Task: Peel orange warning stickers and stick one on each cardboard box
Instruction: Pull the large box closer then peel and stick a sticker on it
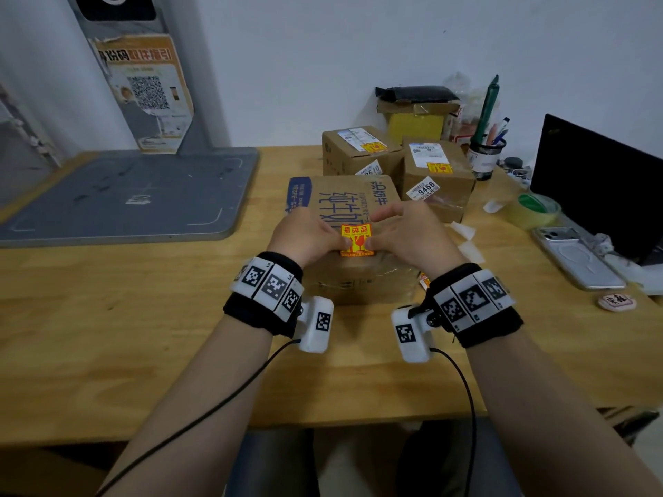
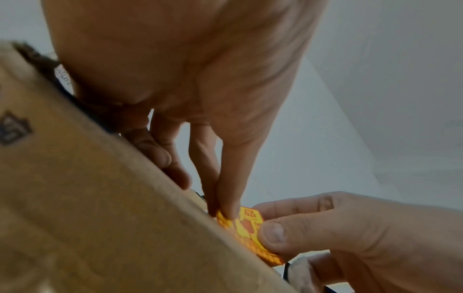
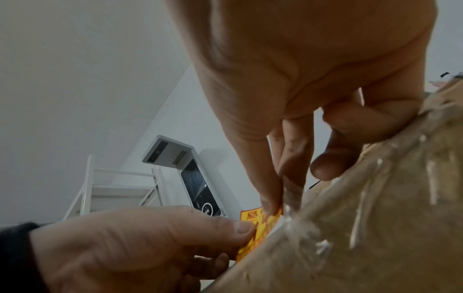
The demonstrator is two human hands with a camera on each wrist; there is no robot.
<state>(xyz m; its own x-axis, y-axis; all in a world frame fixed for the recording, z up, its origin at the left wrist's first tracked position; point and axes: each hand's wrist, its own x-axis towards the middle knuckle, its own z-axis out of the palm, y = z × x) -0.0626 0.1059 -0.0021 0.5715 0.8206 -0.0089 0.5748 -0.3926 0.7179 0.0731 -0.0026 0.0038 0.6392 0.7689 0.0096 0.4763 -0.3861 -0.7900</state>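
An orange warning sticker is pinched at both sides over the near top of the big printed cardboard box. My left hand grips its left edge between thumb and forefinger, and my right hand grips its right edge. In the left wrist view the sticker lies along the box surface. The right wrist view shows the sticker beside the taped box. Two smaller boxes behind each carry an orange sticker.
White backing scraps lie right of the big box. Farther right are a tape roll, a phone, a laptop and a pen cup. A grey scanner base fills the table's left.
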